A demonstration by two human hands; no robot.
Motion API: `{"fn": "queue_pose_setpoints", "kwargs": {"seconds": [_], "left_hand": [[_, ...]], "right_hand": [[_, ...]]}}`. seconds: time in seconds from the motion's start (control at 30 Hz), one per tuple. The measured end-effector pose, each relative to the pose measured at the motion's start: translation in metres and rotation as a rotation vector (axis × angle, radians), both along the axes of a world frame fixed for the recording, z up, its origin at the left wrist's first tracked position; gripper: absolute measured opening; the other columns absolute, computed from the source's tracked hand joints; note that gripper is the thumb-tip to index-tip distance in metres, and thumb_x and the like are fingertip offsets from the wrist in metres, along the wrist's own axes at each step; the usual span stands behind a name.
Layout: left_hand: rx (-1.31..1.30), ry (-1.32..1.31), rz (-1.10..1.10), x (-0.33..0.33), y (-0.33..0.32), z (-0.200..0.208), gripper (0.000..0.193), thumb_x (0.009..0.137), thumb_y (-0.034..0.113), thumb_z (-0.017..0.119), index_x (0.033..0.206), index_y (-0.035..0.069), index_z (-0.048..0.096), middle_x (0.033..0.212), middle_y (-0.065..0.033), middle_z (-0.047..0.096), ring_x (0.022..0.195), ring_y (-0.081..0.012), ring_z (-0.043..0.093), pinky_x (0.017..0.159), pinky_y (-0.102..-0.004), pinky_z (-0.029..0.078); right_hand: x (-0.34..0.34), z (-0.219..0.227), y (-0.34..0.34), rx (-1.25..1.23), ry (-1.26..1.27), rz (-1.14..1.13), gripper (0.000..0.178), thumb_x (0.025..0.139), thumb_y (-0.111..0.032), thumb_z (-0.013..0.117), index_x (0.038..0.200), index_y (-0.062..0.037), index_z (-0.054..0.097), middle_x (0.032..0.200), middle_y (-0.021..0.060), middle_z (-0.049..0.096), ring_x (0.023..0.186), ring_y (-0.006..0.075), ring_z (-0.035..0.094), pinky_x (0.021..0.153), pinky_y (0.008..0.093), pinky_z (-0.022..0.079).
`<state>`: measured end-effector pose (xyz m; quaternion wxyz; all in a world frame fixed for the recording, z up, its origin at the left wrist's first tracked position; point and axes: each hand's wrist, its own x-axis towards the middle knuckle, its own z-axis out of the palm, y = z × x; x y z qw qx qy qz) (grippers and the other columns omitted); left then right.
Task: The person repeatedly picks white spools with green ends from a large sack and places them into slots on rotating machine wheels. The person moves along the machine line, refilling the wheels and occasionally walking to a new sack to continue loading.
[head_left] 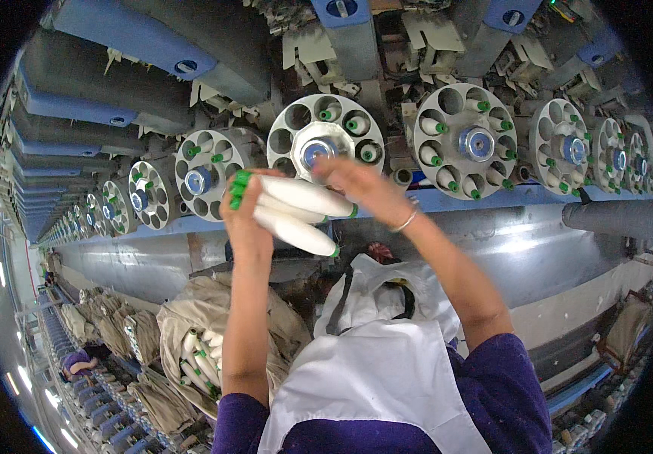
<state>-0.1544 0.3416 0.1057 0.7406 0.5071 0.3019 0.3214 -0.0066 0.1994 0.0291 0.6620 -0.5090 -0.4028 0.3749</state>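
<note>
The left hand carries a bundle of white, green-tipped bobbins in front of the centre disc; its grip is closed around their left ends, tips pointing right. The right hand is raised at the near right side of that disc; its grip state cannot be told because of motion blur. The centre disc has bobbins in its far and right pockets, while its left pockets are dark and unfilled. The right disc has bobbins in all pockets but one, at its far left. The left disc shows two bobbins at its far side; its other visible pockets are dark. The beige sack, near left, stands open and contains loose bobbins lying at mixed angles. The left forearm covers part of the sack and its contents, so the quantity cannot be read. Three bobbins are distinct in the bundle; fingers and overlap obscure the total. The right hand and the bundle hide the near pockets of the centre disc. Contact between the right fingers and the disc cannot be confirmed. Discs farther left and right are too small for their pockets to be counted.
</note>
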Motion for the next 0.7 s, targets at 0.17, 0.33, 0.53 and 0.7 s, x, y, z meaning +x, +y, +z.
{"fn": "queue_pose_setpoints", "kwargs": {"seconds": [0.17,0.33,0.53,0.7], "left_hand": [[-0.046,0.063,0.347,-0.038,0.014,0.014,0.023,0.09,0.026,0.063,0.097,0.004,0.058,0.097,-0.0123,0.064,0.094,-0.0245,0.061,0.086,-0.0413,0.051],[-0.06,-0.028,0.429,-0.059,-0.005,0.001,0.027,0.092,0.028,0.06,0.103,0.003,0.055,0.1,-0.0116,0.062,0.095,-0.0228,0.059,0.088,-0.0396,0.049],[-0.08,-0.007,0.503,-0.064,-0.015,-0.012,0.028,0.093,0.029,0.059,0.104,0.003,0.055,0.103,-0.0108,0.061,0.097,-0.0225,0.058,0.089,-0.0387,0.048],[-0.168,-0.034,0.523,-0.073,-0.009,-0.022,0.026,0.093,0.027,0.059,0.104,0.003,0.055,0.105,-0.0109,0.06,0.098,-0.0225,0.057,0.09,-0.0384,0.047]], "right_hand": [[-0.036,0.0,0.015,-0.46,-0.101,0.3,0.04,0.093,-0.041,0.054,0.105,-0.0022,0.054,0.09,0.0143,0.067,0.083,0.0257,0.066,0.073,0.0379,0.05],[-0.047,-0.002,0.009,-0.455,-0.841,-0.073,0.046,0.087,-0.049,0.055,0.089,-0.0036,0.055,0.069,0.0135,0.063,0.066,0.03,0.063,0.057,0.0392,0.049],[-0.05,-0.025,0.001,-0.483,-0.771,-0.179,0.037,0.093,-0.04,0.051,0.081,-0.0057,0.059,0.065,0.0112,0.062,0.061,0.0266,0.063,0.06,0.037,0.051],[-0.022,-0.039,-0.008,-0.282,0.1,-0.262,0.026,0.099,-0.026,0.046,0.094,-0.0007,0.05,0.098,0.0098,0.061,0.098,0.0209,0.061,0.089,0.034,0.048]]}}
